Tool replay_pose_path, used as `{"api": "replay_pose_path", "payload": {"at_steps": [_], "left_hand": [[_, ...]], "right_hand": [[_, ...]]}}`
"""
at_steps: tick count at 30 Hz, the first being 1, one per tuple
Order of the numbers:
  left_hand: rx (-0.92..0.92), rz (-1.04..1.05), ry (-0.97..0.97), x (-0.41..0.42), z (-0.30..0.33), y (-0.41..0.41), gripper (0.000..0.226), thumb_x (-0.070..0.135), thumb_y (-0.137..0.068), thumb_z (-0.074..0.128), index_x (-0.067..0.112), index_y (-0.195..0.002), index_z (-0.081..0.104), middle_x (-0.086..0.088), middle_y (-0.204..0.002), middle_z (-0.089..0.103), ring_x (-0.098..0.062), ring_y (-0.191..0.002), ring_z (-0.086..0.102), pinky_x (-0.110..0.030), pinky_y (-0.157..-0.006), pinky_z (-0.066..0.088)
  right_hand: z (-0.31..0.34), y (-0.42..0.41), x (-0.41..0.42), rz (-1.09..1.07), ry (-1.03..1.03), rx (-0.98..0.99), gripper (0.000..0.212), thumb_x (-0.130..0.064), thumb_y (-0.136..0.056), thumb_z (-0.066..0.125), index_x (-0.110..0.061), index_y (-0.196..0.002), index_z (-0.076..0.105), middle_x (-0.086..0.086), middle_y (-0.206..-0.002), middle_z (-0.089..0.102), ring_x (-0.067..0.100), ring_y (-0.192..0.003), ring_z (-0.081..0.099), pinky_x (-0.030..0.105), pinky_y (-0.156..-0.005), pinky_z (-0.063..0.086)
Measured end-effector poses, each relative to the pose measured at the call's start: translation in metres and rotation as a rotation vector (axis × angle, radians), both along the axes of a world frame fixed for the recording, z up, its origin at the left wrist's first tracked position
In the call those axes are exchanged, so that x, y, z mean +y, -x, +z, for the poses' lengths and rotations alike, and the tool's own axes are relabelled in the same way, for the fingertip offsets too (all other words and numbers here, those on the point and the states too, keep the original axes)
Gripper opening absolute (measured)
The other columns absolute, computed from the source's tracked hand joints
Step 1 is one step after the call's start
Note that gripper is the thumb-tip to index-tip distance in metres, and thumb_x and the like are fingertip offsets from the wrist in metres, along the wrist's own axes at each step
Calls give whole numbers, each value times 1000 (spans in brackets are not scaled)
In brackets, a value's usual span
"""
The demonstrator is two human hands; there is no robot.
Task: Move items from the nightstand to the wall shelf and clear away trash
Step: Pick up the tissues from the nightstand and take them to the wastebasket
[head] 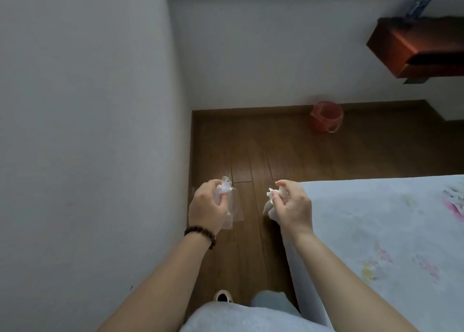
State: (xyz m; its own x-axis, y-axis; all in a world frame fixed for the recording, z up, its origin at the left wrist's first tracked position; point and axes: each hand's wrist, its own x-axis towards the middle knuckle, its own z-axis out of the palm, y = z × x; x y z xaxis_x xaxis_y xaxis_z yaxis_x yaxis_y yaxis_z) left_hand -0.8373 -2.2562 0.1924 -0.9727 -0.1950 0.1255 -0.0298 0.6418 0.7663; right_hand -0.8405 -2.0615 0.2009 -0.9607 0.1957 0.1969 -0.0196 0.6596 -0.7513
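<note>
Two bits of trash are in hand as I look down the strip of wooden floor between the wall and the bed. My left hand has its fingers curled and pressed around the bunched top of a clear plastic bag; my right hand has its fingers pinched around a crumpled white tissue.

Both pieces look nearly weightless and soft, so I judge they need only a light squeeze. The bag seems slick and thin, and it could slide free unless I hold the gathered neck, which is where I have it. The tissue is limp and compressible; gripping the wad at its middle should hold it.

The bag hangs with its long axis running down from my fist toward the floor, loose end lowest. The tissue trails downward too, a shorter tail below my knuckles.

Ahead, an orange bin stands on the floor near the far wall, well apart from both hands, and a dark red wall shelf juts out at upper right. I'd guess the bin is where both go.
</note>
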Motion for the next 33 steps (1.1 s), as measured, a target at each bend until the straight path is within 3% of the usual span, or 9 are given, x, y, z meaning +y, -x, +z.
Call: {"api": "replay_pose_path", "payload": {"at_steps": [5,12,19,24,33], "left_hand": [[-8,-93,-12,13,-6,89,25,18,-85,65,16,-110,60,5,-98,62,-8,-87,58,-25,-76,53],[19,-175,43,55,-14,258,26,17,-85,64,16,-110,61,11,-100,58,-5,-91,54,-13,-79,40],[8,-339,79,142,0,444,26,22,-86,64,18,-111,60,5,-103,62,-10,-93,58,-27,-83,50],[17,-433,74,211,6,535,24,22,-84,64,19,-108,60,7,-101,61,-11,-92,57,-21,-79,43],[-47,-570,63,325,-13,696,26,26,-86,62,20,-111,60,5,-105,63,-10,-95,56,-21,-81,39]], "right_hand": [[-11,75,16,-92,9,-52,22,-15,-86,65,-12,-107,65,3,-107,63,11,-91,57,24,-79,50],[-29,219,62,-221,45,-43,18,-10,-84,65,-11,-103,66,5,-104,63,11,-88,54,18,-76,40],[-16,376,140,-334,19,-60,20,-12,-85,65,-14,-105,66,4,-109,63,9,-87,54,13,-73,41],[-3,446,191,-438,7,-87,20,-14,-86,65,-14,-106,66,3,-110,62,14,-91,59,19,-74,46],[-21,560,290,-655,-5,-155,22,-18,-87,65,-14,-108,65,3,-113,62,7,-90,53,4,-69,36]]}}
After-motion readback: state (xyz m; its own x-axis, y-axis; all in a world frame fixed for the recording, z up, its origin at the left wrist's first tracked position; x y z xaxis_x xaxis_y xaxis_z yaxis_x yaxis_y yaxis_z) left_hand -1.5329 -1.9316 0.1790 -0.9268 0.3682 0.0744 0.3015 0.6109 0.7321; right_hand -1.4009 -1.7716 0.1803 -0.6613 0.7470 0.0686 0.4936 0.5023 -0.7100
